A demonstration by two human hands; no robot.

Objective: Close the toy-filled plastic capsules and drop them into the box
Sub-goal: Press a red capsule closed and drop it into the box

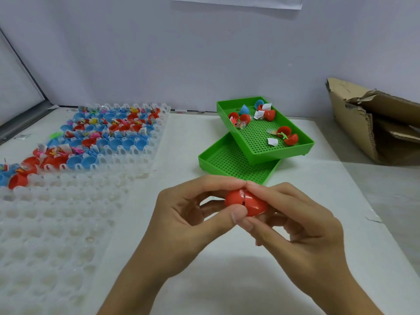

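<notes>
we hold red capsule (246,202) at frame centre | left hand (188,219) grip pinching it | right hand (302,223) grip pinching it | halves nearly joined, above desk (227,280)

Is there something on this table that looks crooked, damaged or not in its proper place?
Yes. The upper green tray sits askew on the lower green tray, turned and not nested. The cardboard box at the right has torn, crumpled flaps. A small green toy lies loose beside the capsule rack.
</notes>
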